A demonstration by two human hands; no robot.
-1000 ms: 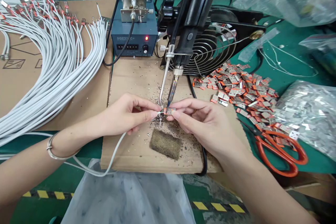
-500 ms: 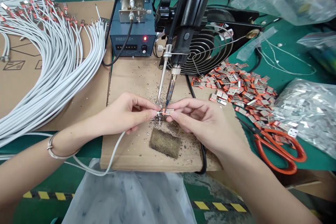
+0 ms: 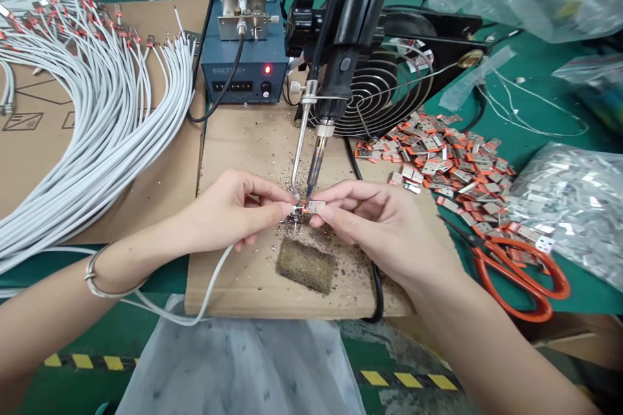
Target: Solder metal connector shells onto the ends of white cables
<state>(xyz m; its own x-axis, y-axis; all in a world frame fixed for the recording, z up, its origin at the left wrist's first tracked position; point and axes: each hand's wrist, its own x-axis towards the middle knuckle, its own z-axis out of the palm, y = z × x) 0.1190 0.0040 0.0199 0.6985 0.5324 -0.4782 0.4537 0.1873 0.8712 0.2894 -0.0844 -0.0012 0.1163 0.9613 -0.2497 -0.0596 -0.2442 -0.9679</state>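
Note:
Between thumb and forefinger, my left hand (image 3: 248, 207) pinches the end of a white cable (image 3: 214, 277), whose length loops down past my wrist. My right hand (image 3: 370, 214) pinches a small metal USB connector (image 3: 315, 206) with an orange-red base. Cable end and connector meet just under the tip of a soldering iron (image 3: 316, 165) mounted on a stand. A thin metal feed tube (image 3: 300, 149) comes down beside the iron, its end close to my left fingertips. Whether the wires are joined to the connector is too small to tell.
Behind stands a blue solder feeder (image 3: 243, 68) with a red light. A fan (image 3: 379, 87) sits behind the iron. Many loose connectors (image 3: 452, 162) lie to the right, near orange-handled scissors (image 3: 520, 272). Finished-looking white cables (image 3: 121, 123) are bundled left. A brown sponge (image 3: 305, 266) lies in front.
The connector and my right fingers have shifted very slightly right, relative to the iron tip. Both hands keep their pinches, and the view has moved a little.

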